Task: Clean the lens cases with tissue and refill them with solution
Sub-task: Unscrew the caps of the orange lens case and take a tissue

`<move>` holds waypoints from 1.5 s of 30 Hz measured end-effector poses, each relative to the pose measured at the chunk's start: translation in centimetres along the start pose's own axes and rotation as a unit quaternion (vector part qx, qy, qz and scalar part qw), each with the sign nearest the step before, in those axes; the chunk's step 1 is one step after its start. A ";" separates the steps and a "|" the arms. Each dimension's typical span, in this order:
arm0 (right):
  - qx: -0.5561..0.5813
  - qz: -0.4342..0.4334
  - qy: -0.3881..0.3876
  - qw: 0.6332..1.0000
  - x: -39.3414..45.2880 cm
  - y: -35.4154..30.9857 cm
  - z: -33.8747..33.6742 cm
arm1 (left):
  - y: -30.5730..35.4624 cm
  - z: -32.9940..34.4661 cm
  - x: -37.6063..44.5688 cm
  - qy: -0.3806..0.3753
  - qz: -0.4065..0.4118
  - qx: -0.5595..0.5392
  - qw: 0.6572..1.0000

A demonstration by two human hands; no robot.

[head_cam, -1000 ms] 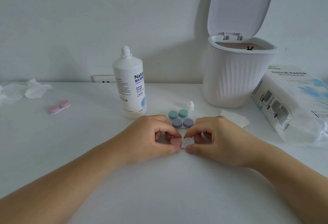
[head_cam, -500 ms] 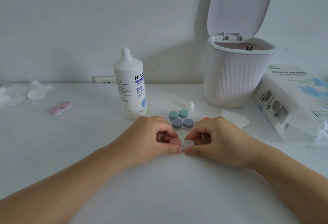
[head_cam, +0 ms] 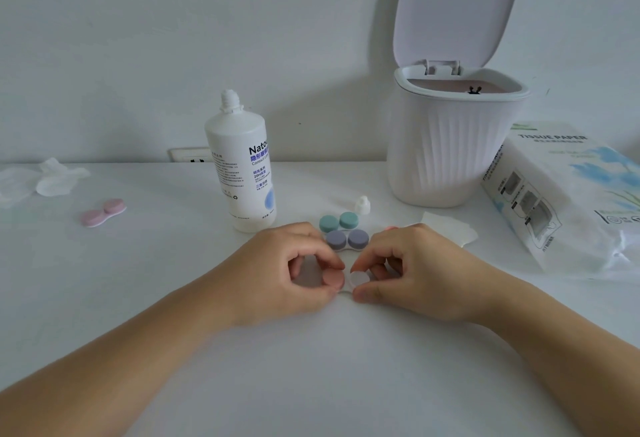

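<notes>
A lens case lies on the white table between my hands. My left hand [head_cam: 287, 273] pinches its pink cap [head_cam: 333, 279] and my right hand [head_cam: 412, 273] pinches its white cap [head_cam: 358, 279]. Just behind stand a purple-capped case [head_cam: 347, 239] and a teal-capped case [head_cam: 338, 221]. The uncapped solution bottle [head_cam: 242, 166] is upright behind my left hand, and its small white cap [head_cam: 362, 204] sits to its right. A flat tissue [head_cam: 450, 230] lies behind my right hand. Another pink case [head_cam: 103, 212] rests far left.
A white ribbed bin [head_cam: 453, 145] with its lid raised stands at the back right. A tissue paper pack [head_cam: 568, 201] lies at the right edge. Crumpled tissues [head_cam: 45, 182] sit at the far left. A wall socket [head_cam: 190, 156] is behind the bottle.
Both hands stay on the same lens case; fingers shifted slightly on the pink and white caps. Nothing else moved.
</notes>
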State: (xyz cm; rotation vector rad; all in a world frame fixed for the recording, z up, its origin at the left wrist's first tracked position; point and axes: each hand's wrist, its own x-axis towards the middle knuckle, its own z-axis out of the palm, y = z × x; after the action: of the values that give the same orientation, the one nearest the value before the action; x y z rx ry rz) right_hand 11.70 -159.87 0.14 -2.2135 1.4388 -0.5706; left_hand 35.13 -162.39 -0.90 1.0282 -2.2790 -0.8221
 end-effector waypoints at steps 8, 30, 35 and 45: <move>-0.002 -0.001 -0.005 1.000 0.0 -0.2 -0.2 | -0.1 -0.1 0.2 -0.001 -0.005 0.034 0.999; -0.006 -0.006 -0.015 1.000 0.0 -0.3 -0.3 | 0.0 0.4 0.2 0.013 0.001 0.047 0.999; -0.003 -0.007 -0.012 1.000 0.0 -0.2 -0.4 | 0.0 0.3 -0.1 -0.025 0.023 0.015 0.999; -0.007 -0.012 -0.017 1.000 0.0 -0.1 -0.3 | -0.1 0.6 -0.1 0.018 0.046 0.042 0.998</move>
State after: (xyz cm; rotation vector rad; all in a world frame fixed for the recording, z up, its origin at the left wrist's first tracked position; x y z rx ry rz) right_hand 11.59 -159.88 0.48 -2.2436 1.4052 -0.5300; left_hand 34.79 -162.17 -1.41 0.9572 -2.3283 -0.6706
